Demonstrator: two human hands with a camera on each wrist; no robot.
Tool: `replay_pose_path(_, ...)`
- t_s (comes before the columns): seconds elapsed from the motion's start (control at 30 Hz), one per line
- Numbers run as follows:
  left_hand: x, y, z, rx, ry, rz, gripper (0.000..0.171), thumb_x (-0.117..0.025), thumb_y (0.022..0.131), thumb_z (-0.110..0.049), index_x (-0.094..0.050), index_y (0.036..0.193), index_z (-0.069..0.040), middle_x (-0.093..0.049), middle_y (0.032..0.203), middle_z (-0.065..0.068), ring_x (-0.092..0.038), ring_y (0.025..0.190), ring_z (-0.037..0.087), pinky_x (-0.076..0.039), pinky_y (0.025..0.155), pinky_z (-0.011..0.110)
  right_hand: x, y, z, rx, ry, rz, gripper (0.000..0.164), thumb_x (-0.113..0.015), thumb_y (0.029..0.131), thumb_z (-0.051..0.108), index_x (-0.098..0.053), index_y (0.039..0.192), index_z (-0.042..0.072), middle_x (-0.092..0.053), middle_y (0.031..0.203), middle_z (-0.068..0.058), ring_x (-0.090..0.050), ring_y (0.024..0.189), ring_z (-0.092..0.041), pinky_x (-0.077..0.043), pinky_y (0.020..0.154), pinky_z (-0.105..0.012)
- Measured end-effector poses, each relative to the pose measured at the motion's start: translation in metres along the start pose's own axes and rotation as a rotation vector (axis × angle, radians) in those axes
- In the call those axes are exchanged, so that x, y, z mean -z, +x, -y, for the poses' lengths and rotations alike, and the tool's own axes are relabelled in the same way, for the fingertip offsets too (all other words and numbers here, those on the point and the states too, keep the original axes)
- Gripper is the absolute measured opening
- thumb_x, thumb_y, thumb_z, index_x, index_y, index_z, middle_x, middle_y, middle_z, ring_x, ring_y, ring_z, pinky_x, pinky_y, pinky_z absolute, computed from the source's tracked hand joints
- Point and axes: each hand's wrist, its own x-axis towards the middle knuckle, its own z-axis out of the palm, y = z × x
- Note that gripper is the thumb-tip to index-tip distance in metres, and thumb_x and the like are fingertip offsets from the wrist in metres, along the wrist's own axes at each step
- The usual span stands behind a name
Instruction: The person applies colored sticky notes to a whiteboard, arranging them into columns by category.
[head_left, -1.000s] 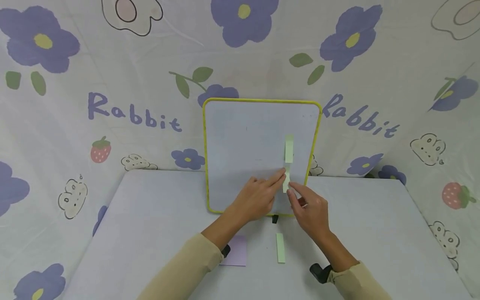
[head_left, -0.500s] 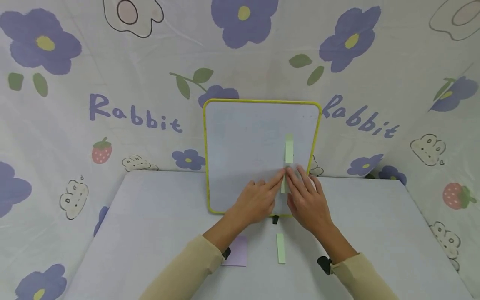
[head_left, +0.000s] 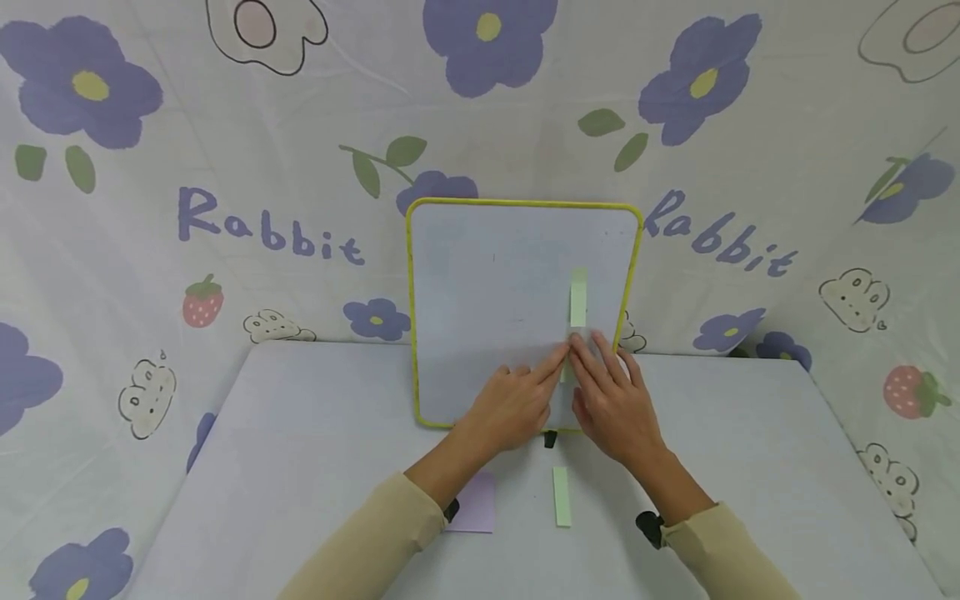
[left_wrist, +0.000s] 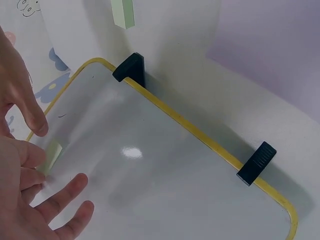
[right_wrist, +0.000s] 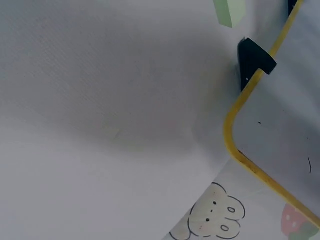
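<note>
A small whiteboard [head_left: 487, 283] with a yellow rim stands upright on the table. One pale green sticky-note strip [head_left: 577, 304] is stuck to its right part. Just below it, my hands half cover a second green strip [head_left: 565, 372], also visible as a strip [left_wrist: 51, 156] in the left wrist view. My left hand [head_left: 510, 407] touches its upper part with an extended index finger, the other fingers loosely bent. Beside it, my right hand [head_left: 617, 408] presses with straight fingertips at the same spot. The right wrist view does not show the right hand.
Black stand clips [left_wrist: 257, 162] hold the board's lower rim. In front lie a green sticky-note pad [head_left: 561, 497] and a purple square pad [head_left: 480, 504], partly behind the left wrist. A floral cloth [head_left: 300, 150] hangs behind the white table [head_left: 315, 417].
My right hand has gone from pinching near the lower strip's edge to laying straight fingers on its upper part beside the left fingertip. The left hand has barely moved.
</note>
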Motion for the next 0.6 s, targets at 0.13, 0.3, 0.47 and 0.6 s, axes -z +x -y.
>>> replay_pose_path(0.13, 0.0008, -0.0011, 0.0000, -0.004, -0.019, -0.030, 0.058, -0.052, 0.097, -0.026, -0.041, 0.152, -0.007, -0.036, 0.159, -0.002, -0.059, 0.067, 0.011, -0.045, 0.055, 0.025, 0.0002, 0.0011, -0.0003, 0.023, -0.003, 0.008, 0.067, -0.066, 0.083, 0.013, -0.047, 0.145, -0.003, -0.040, 0.155, -0.013, -0.032, 0.145, -0.034, -0.033, 0.109, -0.055)
replay_pose_path(0.3, 0.0011, -0.0021, -0.0001, -0.012, -0.033, -0.031, 0.057, -0.051, 0.097, -0.025, -0.042, 0.151, -0.008, -0.037, 0.158, -0.002, -0.056, 0.063, 0.010, -0.042, 0.054, 0.024, 0.0005, -0.0024, 0.0023, 0.027, 0.016, 0.048, 0.063, -0.063, 0.085, 0.012, -0.047, 0.145, -0.003, -0.039, 0.156, -0.013, -0.031, 0.146, -0.032, -0.030, 0.112, -0.054)
replay_pose_path(0.47, 0.0021, -0.0026, 0.0000, -0.024, -0.044, -0.032, 0.057, -0.051, 0.097, -0.024, -0.042, 0.151, -0.007, -0.038, 0.158, -0.002, -0.052, 0.058, 0.010, -0.040, 0.052, 0.023, 0.0006, -0.0045, 0.0022, 0.022, 0.021, 0.050, 0.063, -0.063, 0.085, 0.012, -0.048, 0.145, -0.003, -0.039, 0.156, -0.012, -0.030, 0.147, -0.031, -0.029, 0.112, -0.055)
replay_pose_path(0.6, 0.0028, -0.0006, 0.0001, -0.036, -0.040, -0.032, 0.057, -0.050, 0.098, -0.023, -0.040, 0.152, -0.007, -0.035, 0.159, -0.002, -0.052, 0.059, 0.010, -0.041, 0.053, 0.024, 0.0003, -0.0047, -0.0014, 0.004, 0.020, -0.005, 0.063, -0.062, 0.084, 0.013, -0.049, 0.144, -0.003, -0.042, 0.154, -0.013, -0.034, 0.144, -0.033, -0.031, 0.110, -0.056)
